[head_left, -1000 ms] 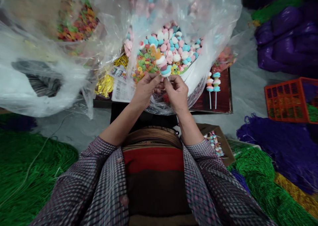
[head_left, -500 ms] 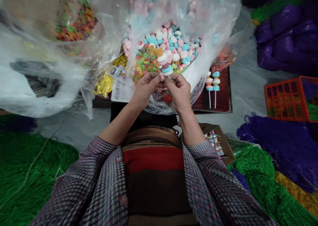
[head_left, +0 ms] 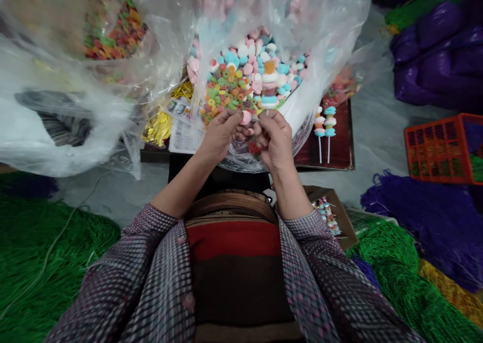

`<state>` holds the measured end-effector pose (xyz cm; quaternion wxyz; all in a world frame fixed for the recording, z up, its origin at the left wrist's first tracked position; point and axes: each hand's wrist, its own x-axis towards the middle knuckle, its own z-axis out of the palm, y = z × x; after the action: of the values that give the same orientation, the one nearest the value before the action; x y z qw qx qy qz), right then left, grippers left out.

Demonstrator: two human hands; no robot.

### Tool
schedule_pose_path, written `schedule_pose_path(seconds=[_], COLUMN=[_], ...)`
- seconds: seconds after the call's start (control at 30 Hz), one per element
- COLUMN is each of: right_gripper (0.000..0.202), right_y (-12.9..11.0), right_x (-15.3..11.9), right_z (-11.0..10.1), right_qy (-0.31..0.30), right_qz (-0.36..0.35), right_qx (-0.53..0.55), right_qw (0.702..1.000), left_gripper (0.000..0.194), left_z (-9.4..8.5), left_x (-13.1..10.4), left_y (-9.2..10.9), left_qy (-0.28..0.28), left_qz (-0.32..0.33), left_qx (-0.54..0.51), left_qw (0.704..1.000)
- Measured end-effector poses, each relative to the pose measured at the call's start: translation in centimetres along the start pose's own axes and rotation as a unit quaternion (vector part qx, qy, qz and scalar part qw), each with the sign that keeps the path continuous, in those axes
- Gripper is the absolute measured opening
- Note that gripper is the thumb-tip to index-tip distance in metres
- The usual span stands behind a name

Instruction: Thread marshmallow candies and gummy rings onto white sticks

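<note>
Between thumb and fingers, my left hand (head_left: 224,131) pinches a pink marshmallow (head_left: 246,117). Just to its right, my right hand (head_left: 274,134) is closed on the stick of a candy skewer (head_left: 269,84), which points away from me. An orange piece tops the skewer, with white, pink and blue pieces below it; motion blurs it somewhat. Beyond my hands lies an open plastic bag holding gummy rings (head_left: 226,89) and a heap of pink, white and blue marshmallows (head_left: 260,51). Two more candy skewers (head_left: 329,121) lie side by side on the dark red table (head_left: 341,149).
Another plastic bag of gummy rings (head_left: 116,36) stands at the back left, near gold ties (head_left: 157,126). On the floor to the right are a cardboard box (head_left: 345,222) with wrapped sweets, an orange crate (head_left: 433,149) and purple bundles (head_left: 426,227). Green strands (head_left: 49,247) lie at left.
The skewer in my right hand has moved right, away from my left hand, and stands straighter. The pink marshmallow in my left fingers now shows more fully.
</note>
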<state>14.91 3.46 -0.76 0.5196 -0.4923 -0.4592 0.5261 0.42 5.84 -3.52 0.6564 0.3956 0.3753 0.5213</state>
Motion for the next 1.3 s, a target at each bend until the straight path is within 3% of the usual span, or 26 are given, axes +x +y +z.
schedule_pose_path(seconds=[0.17,0.3,0.53,0.8,1.1,1.3], right_gripper=[0.053,0.043,0.041,0.041,0.038,0.041], right_y=[-0.5,-1.6,-2.2,-2.4,-2.5,-2.9], right_x=[-0.9,-3.5,-7.4,-7.6,-7.6,-7.5], right_z=[-1.0,-1.7,-3.1,-3.2,-3.1,-3.0], right_qy=[-0.008,-0.026,-0.077,-0.079,-0.068,-0.084], right_qz=[-0.011,0.046,0.07,0.051,0.059,0.059], right_qx=[-0.014,0.002,-0.157,-0.222,-0.22,-0.191], right_qw=[1.0,0.999,0.982,0.97,0.971,0.976], left_gripper=[0.032,0.035,0.032,0.018,0.027,0.029], left_z=[-0.4,-0.6,0.1,1.0,0.6,0.3], left_x=[0.0,0.0,-0.2,-0.4,-0.3,-0.2], left_y=[0.3,0.5,1.3,1.5,1.1,1.2], left_qy=[0.033,0.035,0.071,0.07,0.049,0.067], left_qz=[-0.026,-0.025,-0.006,0.048,0.122,0.057], left_qx=[-0.005,-0.012,-0.015,-0.01,0.117,0.081], left_qw=[0.999,0.999,0.997,0.996,0.984,0.993])
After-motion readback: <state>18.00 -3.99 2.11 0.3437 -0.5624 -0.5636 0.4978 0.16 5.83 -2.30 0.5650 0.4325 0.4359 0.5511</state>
